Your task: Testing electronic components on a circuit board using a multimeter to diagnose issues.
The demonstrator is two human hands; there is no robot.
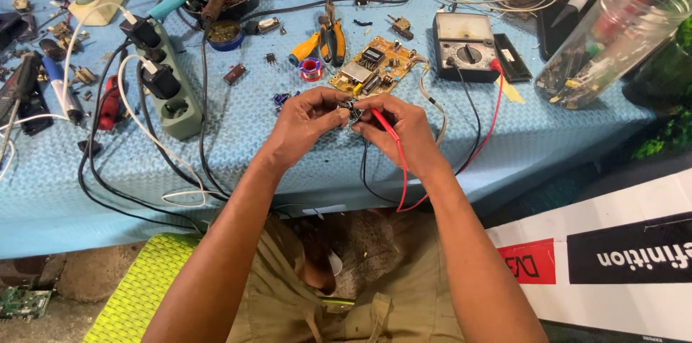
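**Probing a small part, both hands pinched at table centre**

Left hand point(306, 121) is closed narrow, thumb and fingertips pinched on a small dark electronic component point(351, 110) held just above the blue textured table cover point(548, 134). Too small to tell what kind of part. Right hand point(404, 126) is closed on the red-tipped thin test probe point(383, 124), tip at the component; a black probe looks to be tucked in the same grip, can't confirm.

Around the hands:
- 12 o'clock, near: tan bare circuit board with black and yellow parts point(376, 65).
- 1 o'clock: grey boxy analogue meter with dial knob point(463, 46); red and black leads point(484, 126) run from it to the right hand and sag over the table edge.
- 11 o'clock: orange-handled pliers point(326, 40), small solder spool point(311, 67).
- 9 o'clock, well apart: green multi-socket power strip with black plugs point(169, 80).
- 2 o'clock, far: clear tilted plastic jar of small parts point(613, 36).

My read on doing this well: keep bare fingertips off the metal legs so skin doesn't skew the reading, brace both wrists on the table edge, press the tips steadily, keep the meter face in sight. Lead slack looks fine.
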